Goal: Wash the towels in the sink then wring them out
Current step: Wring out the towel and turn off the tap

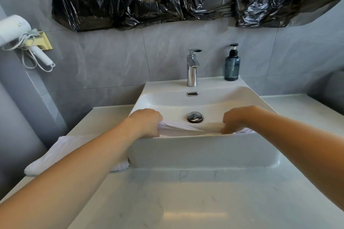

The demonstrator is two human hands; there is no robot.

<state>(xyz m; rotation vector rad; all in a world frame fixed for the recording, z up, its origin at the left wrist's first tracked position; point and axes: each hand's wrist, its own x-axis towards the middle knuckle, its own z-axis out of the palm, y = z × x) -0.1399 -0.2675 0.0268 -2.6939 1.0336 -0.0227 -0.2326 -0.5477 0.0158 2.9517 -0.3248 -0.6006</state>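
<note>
A grey-tiled wall stood behind the white sink (pixel 202 151) on the pale table (pixel 186 201). Over the basin, the left hand (pixel 146 122) and right hand (pixel 233 121) gripped a twisted towel (pixel 188 128), fingers curled round its ends. Wringing looked under way; a second towel (pixel 61 151) lay on the table left of the sink, its turn seemingly left or done.

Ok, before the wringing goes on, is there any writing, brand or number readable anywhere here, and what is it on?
No readable text in this view.
Hair dryer: a small greenish mark, too blurred to read.
Soap bottle: no label visible.
Tap and sink: no markings visible.
</note>
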